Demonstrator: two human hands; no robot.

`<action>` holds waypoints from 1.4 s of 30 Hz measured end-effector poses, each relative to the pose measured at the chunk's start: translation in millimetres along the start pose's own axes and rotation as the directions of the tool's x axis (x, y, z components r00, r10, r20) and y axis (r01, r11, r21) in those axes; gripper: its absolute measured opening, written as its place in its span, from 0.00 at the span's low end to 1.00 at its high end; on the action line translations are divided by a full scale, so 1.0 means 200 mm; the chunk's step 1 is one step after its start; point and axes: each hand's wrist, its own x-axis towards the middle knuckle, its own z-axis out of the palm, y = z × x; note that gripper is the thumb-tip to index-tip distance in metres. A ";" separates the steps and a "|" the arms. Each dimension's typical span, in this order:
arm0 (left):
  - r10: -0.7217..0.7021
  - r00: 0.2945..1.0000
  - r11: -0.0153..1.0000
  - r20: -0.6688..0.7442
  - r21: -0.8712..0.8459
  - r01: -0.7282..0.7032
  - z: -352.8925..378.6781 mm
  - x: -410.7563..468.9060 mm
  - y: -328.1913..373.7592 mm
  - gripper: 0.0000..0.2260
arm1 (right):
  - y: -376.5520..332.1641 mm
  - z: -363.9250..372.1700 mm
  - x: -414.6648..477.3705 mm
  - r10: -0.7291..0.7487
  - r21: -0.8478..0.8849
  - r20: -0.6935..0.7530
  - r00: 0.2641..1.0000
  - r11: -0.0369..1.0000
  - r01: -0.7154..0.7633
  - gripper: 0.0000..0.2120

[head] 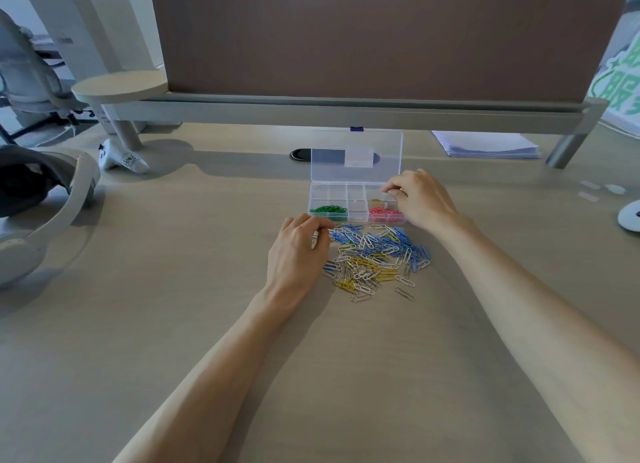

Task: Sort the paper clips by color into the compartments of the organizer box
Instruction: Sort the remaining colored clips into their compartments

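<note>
1. Right hand [420, 199], fingertips pinched, hovers over the organizer box [356, 204]; any clip held is too small to tell.
2. Left hand [298, 251] pinches at the clip pile [375, 258] just beside it on the bench [173, 289].
3. Next, probably: drop, fetch another.

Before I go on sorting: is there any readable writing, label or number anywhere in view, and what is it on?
"Joo?": handwritten on the white controller, upside down, reading uncertain.
Large green characters on the white sheet at the right edge: cut off, not readable.
Small print on the white carton: too blurred.
Pale label on the organizer box lid: no text legible.
</note>
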 end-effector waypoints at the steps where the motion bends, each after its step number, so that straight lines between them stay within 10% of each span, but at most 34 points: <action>1: 0.001 1.000 1.000 0.007 0.008 -0.001 0.00 0.00 -0.01 0.10 | -0.01 -0.02 -0.02 0.006 0.035 -0.010 1.000 0.999 -0.005 0.10; 13: 0.387 0.910 0.922 0.146 -0.070 -0.381 -0.06 -0.11 -0.07 0.08 | -0.14 -0.14 -0.55 -0.108 0.359 0.152 0.982 0.932 0.046 0.05; 29: 0.422 0.832 0.903 0.360 -0.083 -0.422 -0.15 -0.10 -0.08 0.08 | -0.16 -0.08 -0.67 -0.164 0.102 0.024 0.986 0.982 0.161 0.07; 42: 0.422 0.863 0.896 0.276 0.014 -0.443 -0.14 -0.12 -0.03 0.09 | -0.19 -0.07 -0.67 -0.309 -0.175 -0.017 0.951 0.937 0.302 0.08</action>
